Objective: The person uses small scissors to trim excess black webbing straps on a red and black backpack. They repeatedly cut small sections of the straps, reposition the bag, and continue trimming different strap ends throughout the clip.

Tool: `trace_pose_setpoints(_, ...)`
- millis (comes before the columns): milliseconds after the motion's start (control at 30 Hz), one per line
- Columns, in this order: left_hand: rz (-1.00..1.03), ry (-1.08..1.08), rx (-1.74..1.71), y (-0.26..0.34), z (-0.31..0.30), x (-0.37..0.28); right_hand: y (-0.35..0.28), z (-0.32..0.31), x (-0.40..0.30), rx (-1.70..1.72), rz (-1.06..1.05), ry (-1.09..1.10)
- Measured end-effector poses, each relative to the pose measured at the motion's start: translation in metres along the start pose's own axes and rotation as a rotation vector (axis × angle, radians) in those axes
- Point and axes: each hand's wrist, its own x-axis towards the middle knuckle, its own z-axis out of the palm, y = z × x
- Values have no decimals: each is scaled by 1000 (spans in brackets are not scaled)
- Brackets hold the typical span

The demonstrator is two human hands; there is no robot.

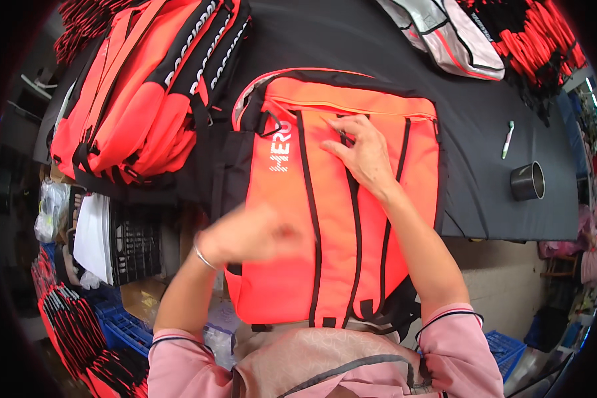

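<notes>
An orange-red backpack (278,239) lies in front of me, its black-edged shoulder straps (336,239) facing up. White lettering runs beside one strap, and a black metal-like ring (270,123) sits near the upper left corner. My right hand (360,147) is over the upper part of the straps, thumb and fingertips curled towards each other. Whether something small is between those fingertips is unclear. My left hand (256,234), with a bangle on the wrist, is blurred over the left side of the backpack. Its fingers and anything in them cannot be made out.
Several similar backpacks (124,99) are stacked at the upper left of the black-covered table (482,199). To the right are a metal cup (526,181), a toothbrush (508,139) and a silver-grey bag piece (457,49). A black crate (137,253) stands lower left.
</notes>
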Motion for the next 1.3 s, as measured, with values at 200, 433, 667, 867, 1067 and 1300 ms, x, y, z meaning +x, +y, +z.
trace_pose_setpoints(200,-141,1210,501,-81,-29,-6,19,17,-14,6,-88,34)
trace_pose_setpoints(433,-254,1048,-139,-86,7,-20,13,6,-27,10,-85,61)
trace_pose_setpoints(667,-290,985,-523,-87,21,-17,27,-22,-41,218,109,74)
trace_pose_setpoints(867,-95,1272,18,-69,54,-6,-46,-13,-23,174,135,168)
trace_pose_setpoints(1067,14,1297,89,-62,65,-2,-90,63,-33,74,186,-309)
trace_pose_setpoints(1300,-147,1248,-336,-69,104,-47,-79,81,-29,358,363,-328)
